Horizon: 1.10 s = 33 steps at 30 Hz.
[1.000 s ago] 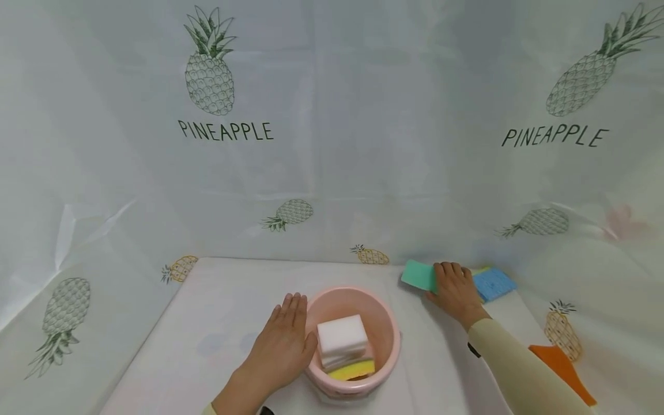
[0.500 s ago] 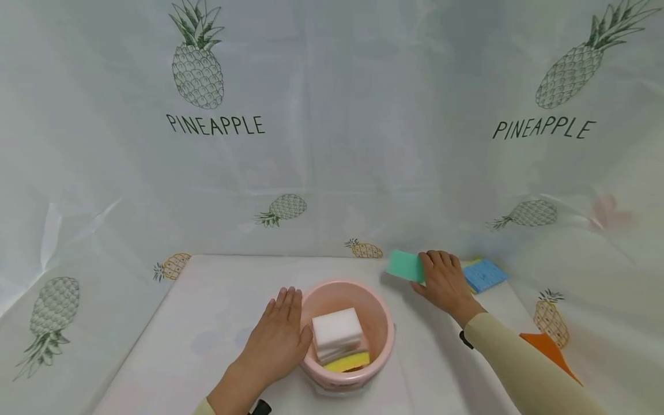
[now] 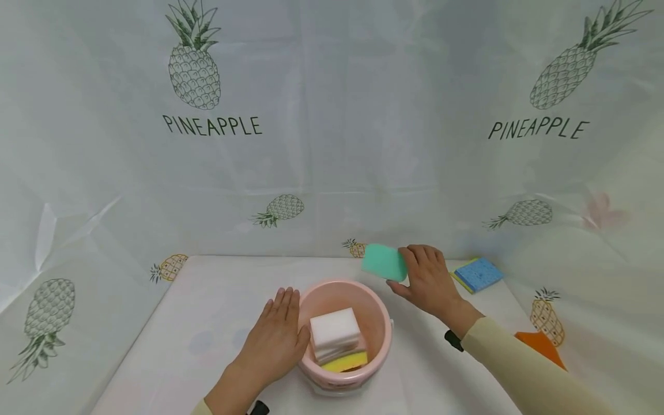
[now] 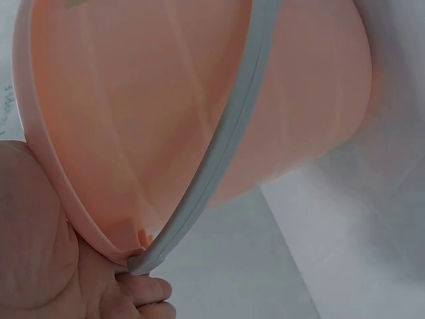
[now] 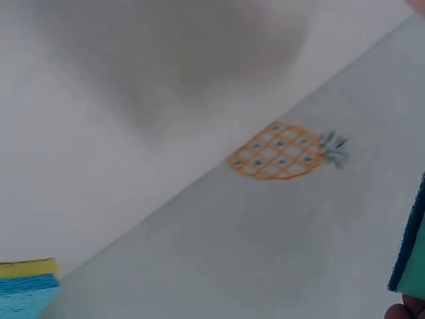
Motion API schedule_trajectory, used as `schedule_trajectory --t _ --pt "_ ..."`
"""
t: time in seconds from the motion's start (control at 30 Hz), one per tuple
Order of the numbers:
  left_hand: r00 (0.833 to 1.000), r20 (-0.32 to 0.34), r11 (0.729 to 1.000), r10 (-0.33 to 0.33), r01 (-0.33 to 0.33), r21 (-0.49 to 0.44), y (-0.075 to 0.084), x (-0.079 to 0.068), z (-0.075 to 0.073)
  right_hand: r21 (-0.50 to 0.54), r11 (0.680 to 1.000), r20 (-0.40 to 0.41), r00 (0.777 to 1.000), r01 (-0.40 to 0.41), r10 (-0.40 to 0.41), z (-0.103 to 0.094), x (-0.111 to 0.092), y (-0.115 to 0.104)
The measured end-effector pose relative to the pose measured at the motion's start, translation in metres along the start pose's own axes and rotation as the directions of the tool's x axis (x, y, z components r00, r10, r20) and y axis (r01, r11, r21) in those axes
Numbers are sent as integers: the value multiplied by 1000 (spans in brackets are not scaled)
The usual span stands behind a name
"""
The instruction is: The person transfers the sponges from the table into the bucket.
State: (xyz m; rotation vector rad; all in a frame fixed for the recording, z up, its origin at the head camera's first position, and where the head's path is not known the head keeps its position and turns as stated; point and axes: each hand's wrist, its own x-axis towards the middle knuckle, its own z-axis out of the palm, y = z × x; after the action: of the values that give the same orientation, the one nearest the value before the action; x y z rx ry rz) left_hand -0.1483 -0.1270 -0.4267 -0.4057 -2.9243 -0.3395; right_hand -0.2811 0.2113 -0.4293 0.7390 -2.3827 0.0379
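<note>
My right hand (image 3: 430, 282) pinches a green sponge (image 3: 383, 262) by its right end, above the table's far side and up and right of a pink bucket (image 3: 387, 337). In the right wrist view the edge of this green sponge (image 5: 413, 266) shows a dark blue layer. Fingers straight and together, my left hand (image 3: 272, 340) rests against the bucket's left rim. Inside the bucket lie white sponge blocks (image 3: 334, 328) and a yellow sponge (image 3: 346, 362) with a dark underside. The left wrist view shows the bucket's grey handle (image 4: 226, 133) hanging beside the fingers.
A blue and yellow sponge (image 3: 479, 274) lies at the table's far right corner. Part of an orange piece (image 3: 539, 347) shows behind the right sleeve. A pale sheet (image 3: 332, 144) printed with pineapples hangs around the white table (image 3: 207, 311).
My right hand has lifted the green sponge off the far right of the table and carried it left toward the bucket. The left hand stays at the rim. The head view has shifted slightly.
</note>
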Motion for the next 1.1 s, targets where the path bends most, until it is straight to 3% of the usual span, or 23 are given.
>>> schedule_trajectory --t 0.23,0.47,0.77,1.1 --pt "1000 4 1000 -7 7 -9 1 0 -1 115 991 -23 998 65 -62 -22 15 -40" --pt "1000 8 1000 -7 7 -3 1 0 0 204 965 -6 986 166 -169 -30 17 -77" --pt "1000 -12 1000 14 -14 12 2 -1 0 239 945 144 954 225 -263 -26 16 -98" --pt "1000 -9 1000 10 -11 -5 1 -2 -1 194 945 278 909 264 -311 -25 19 -107"
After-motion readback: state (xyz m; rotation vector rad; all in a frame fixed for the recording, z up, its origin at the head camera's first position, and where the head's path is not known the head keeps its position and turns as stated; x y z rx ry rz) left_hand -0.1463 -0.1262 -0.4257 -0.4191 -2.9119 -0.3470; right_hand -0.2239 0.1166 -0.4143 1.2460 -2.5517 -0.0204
